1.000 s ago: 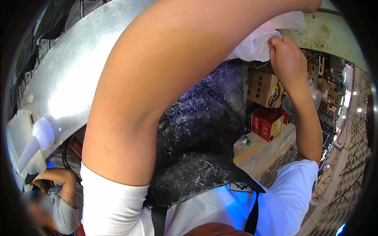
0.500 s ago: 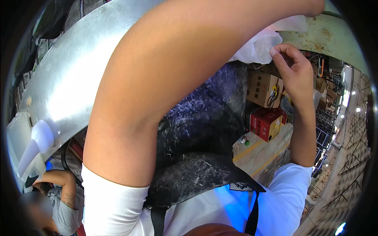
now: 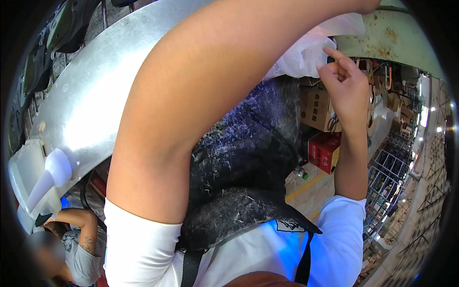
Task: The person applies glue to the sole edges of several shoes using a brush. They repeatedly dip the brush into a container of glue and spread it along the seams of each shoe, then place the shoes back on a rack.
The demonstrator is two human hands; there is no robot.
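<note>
My left arm reaches across the view to the upper right. Its hand is almost wholly cut off by the top edge, so its fingers are hidden. My right hand is at the edge of a crumpled, translucent white plastic bag. Its thumb and index finger are apart, the tips close to the plastic, and the other fingers are curled. Part of the bag is hidden behind my left forearm. A black apron with white smears covers my front.
A shiny metal work surface curves along the left, a white plastic scoop-like piece at its end. A co-worker is at lower left. Cardboard box, red box and bottle stand right. A rusty green panel lies upper right.
My right hand has shifted slightly left, and its thumb and index finger have parted from a pinch at the bag's edge. My left arm stays nearly in place.
</note>
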